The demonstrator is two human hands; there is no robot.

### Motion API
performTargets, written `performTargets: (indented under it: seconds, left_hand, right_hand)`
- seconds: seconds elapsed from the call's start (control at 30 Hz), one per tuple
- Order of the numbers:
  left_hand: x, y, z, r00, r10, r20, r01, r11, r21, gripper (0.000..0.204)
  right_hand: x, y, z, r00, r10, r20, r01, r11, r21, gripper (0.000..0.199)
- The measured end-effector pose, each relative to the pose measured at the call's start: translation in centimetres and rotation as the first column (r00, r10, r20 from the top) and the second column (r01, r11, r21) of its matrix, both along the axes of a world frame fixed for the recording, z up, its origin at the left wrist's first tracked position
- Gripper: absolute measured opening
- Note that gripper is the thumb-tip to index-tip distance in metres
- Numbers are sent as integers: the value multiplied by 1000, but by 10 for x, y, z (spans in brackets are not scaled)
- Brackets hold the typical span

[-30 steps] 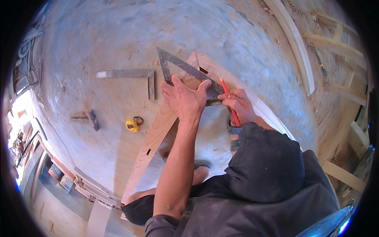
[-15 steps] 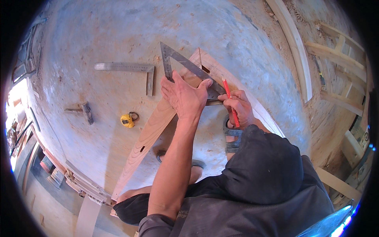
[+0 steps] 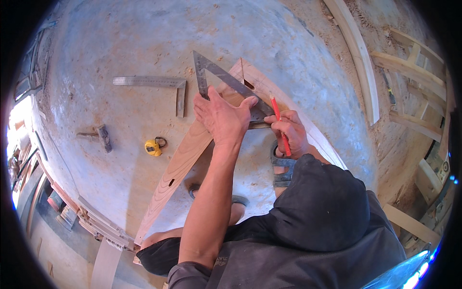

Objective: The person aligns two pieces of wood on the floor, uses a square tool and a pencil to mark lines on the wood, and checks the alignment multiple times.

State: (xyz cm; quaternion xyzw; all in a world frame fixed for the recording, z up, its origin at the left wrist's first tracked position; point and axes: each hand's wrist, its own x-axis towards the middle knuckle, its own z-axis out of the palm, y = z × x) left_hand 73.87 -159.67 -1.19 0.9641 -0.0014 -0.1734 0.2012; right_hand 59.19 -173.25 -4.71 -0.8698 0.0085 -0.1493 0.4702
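Observation:
A steel triangle square [image 3: 226,77] lies across two pale wooden boards that meet at an angle. My left hand [image 3: 222,118] grips it, thumb spread along the slanted edge and fingers over the left side. In my right hand [image 3: 292,135] is a red pencil [image 3: 275,108], pinched upright, and those fingers rest by the square's right corner. The right board [image 3: 260,79] has a dark slot near its far end. On the left board [image 3: 185,156], a smaller slot shows close to my forearm. What the pencil's lower end touches cannot be made out.
Left of the boards, on the floor, lie an L-shaped metal square [image 3: 149,81], a yellow tape measure [image 3: 153,147] and a hammer [image 3: 104,138]. A long curved timber [image 3: 358,58] and wooden frames [image 3: 409,65] lie to the right. Strips of wood [image 3: 103,221] are stacked lower left.
The whole scene has shifted very slightly left in the picture. Both hands keep the same hold on the triangle square and pencil.

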Motion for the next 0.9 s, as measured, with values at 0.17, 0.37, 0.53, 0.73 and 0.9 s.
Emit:
performTargets:
  seconds: [0.17, 0.37, 0.53, 0.73, 0.9]
  left_hand:
    - [2, 3, 3, 1000, 7, -25, -7, 1000, 21, 97]
    - [8, 2, 9, 993, 16, -121, -12, 999, 35, 101]
    - [2, 3, 5, 1000, 11, -29, -10, 1000, 27, 101]
    - [3, -1, 6, 999, 17, -41, -17, 1000, -2, 95]
    - [0, 2, 3, 1000, 12, 4, -12, 1000, -11, 93]
  right_hand:
    - [1, 4, -4, 1000, 13, -2, -13, 1000, 12, 33]
    - [0, 3, -4, 1000, 27, -5, -27, 1000, 15, 37]
    - [0, 3, -5, 1000, 29, -1, -29, 999, 19, 39]
    - [1, 0, -1, 1000, 16, 15, -16, 1000, -22, 38]
    - [2, 2, -2, 1000, 3, 16, -2, 1000, -24, 34]
